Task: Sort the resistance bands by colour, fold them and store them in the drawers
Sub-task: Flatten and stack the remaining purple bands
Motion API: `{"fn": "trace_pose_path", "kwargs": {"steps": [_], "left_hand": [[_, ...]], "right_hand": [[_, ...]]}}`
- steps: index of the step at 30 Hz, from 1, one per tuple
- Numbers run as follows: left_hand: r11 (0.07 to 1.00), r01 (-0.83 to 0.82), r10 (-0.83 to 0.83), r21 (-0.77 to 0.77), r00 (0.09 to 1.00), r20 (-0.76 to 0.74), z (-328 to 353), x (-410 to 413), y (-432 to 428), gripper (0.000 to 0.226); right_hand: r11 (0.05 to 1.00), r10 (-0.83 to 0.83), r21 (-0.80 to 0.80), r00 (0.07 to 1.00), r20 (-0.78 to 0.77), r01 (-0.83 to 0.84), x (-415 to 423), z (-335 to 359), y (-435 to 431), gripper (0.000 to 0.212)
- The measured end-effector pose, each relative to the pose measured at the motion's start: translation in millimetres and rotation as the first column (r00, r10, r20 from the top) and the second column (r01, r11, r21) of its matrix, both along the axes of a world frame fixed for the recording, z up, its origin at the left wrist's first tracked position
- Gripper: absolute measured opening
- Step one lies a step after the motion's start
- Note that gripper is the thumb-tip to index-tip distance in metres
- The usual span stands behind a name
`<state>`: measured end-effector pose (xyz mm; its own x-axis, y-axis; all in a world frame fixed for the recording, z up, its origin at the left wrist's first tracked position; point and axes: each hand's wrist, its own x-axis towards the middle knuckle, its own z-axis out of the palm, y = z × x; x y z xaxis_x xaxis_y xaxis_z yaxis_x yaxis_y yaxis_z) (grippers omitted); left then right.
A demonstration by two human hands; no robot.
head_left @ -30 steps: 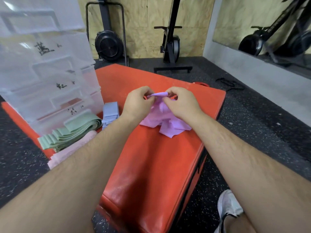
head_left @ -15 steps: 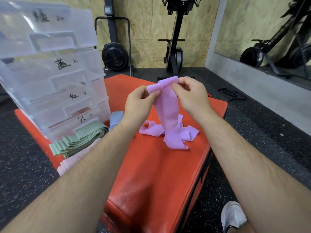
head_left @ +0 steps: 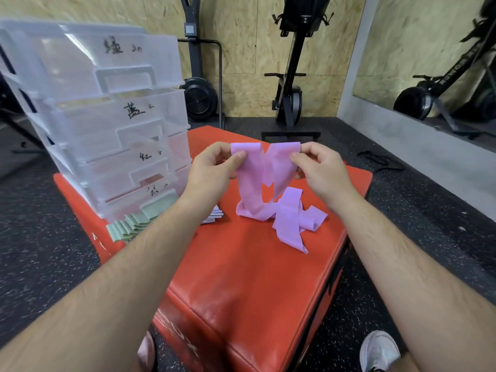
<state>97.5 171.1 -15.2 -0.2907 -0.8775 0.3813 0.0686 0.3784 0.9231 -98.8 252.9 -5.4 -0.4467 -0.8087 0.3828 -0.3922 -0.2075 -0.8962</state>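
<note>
Left hand [head_left: 212, 167], grip narrow, thumb and fingers pinching the top edge of the purple band [head_left: 252, 181]. Right hand [head_left: 319, 167] at three o'clock of it, grip just the same, pinching the other top corner. The band is up between the two hands. Its strands drop and cross below them and run down to the red worktop [head_left: 241, 277], where the loose rest lies crumpled at five o'clock of the hands.

Out at eight o'clock of the left hand, a folded stack of green bands [head_left: 134, 224] sits at the foot of the clear drawers [head_left: 112, 124]. Those stand at ten o'clock, a handwritten label on each front. A pale folded band [head_left: 214, 215] peeks out just beside the left forearm.

Down at five o'clock, a white shoe [head_left: 379, 350] on the speckled floor [head_left: 416, 210]. Gym machines [head_left: 292, 98] stand at the back, at twelve.
</note>
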Motion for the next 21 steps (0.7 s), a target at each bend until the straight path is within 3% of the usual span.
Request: {"fn": "trace_pose_path", "kwargs": {"steps": [6,9,11,15,21], "left_hand": [[0.996,0.091,-0.091,0.010,0.996,-0.012,6,23,8,0.020],[0.993,0.114,-0.115,0.024,0.993,0.038,9,27,13,0.037],[0.993,0.099,-0.101,0.058,0.994,0.034,8,26,14,0.033],[0.993,0.073,-0.077,0.088,0.996,0.044,-3,23,11,0.013],[0.967,0.117,-0.121,0.225,0.993,0.001,-4,17,15,0.032]], "right_hand": [[0.980,0.198,-0.051,0.962,0.188,-0.192,10,-6,6,0.018],[0.949,0.315,-0.125,0.897,0.310,-0.290,17,-4,8,0.026],[0.923,0.383,-0.187,0.846,0.371,-0.335,21,-3,9,0.028],[0.923,0.383,-0.208,0.822,0.421,-0.324,31,0,10,0.011],[0.933,0.359,-0.153,0.839,0.410,-0.325,41,-1,8,0.016]]}}
